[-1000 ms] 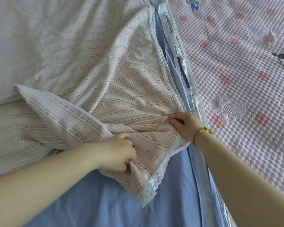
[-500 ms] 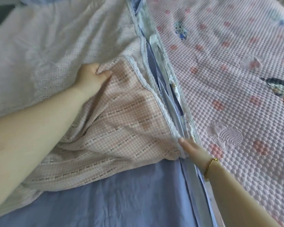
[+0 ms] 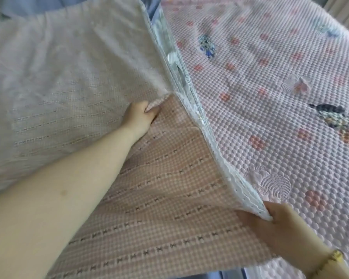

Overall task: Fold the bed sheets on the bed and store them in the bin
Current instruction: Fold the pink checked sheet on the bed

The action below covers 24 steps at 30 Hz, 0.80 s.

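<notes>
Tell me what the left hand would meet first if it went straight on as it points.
Probably the lace edge of the checked sheet that the left hand grips; depth is unclear.

From my end the sheet (image 3: 169, 198) reads as tiny pink-and-white gingham with rows of little dark x marks, paler and almost white on the far part, with a white lace trim (image 3: 226, 164). The quilted pad (image 3: 270, 57) is pale pink with salmon dot-clusters and some bluish patches. There's blue fabric (image 3: 38, 5) up top and a gold bracelet (image 3: 334, 256).
</notes>
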Available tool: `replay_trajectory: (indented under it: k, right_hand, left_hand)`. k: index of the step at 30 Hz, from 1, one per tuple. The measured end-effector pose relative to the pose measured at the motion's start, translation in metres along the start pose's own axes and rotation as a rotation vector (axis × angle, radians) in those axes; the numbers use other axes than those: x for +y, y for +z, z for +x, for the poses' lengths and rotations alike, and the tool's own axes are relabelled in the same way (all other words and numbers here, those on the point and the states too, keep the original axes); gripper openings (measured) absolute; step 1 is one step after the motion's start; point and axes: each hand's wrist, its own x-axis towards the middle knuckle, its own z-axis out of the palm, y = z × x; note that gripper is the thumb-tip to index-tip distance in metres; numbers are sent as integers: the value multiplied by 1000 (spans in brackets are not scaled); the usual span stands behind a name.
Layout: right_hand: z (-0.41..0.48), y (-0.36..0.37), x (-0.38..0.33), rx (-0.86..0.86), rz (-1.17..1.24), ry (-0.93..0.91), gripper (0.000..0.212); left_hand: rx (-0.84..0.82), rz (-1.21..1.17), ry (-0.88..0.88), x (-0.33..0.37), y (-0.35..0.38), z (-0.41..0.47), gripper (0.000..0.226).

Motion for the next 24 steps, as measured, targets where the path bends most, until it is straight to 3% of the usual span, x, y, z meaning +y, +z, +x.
replay_trajectory:
  k: [4, 8, 10, 12, 14, 16, 19, 24]
  right_hand:
    - [24, 27, 34, 11, -156, 203, 36]
    - [45, 29, 45, 7, -214, 220, 35]
    - [46, 23, 44, -17, -235, 197, 32]
    - [45, 22, 32, -28, -208, 166, 32]
    - [52, 27, 18, 3, -115, 108, 39]
    - [62, 33, 4, 63, -131, 96, 42]
    - [83, 48, 4, 111, -249, 157, 33]
    - [95, 61, 12, 167, -354, 236, 36]
  left_hand:
    - [-157, 168, 1, -11, 33, -7, 32]
    - [-381, 109, -68, -19, 34, -4, 78]
    - [-493, 236, -37, -20, 31, -1, 84]
    - [-473, 316, 18, -15, 31, 4, 58]
    - [-348, 313, 92, -4, 31, 10, 33]
    - [-180, 330, 172, 4, 30, 17, 25]
    - [-98, 186, 147, -6, 26, 29, 34]
    - [-335, 270, -62, -59, -1, 28, 64]
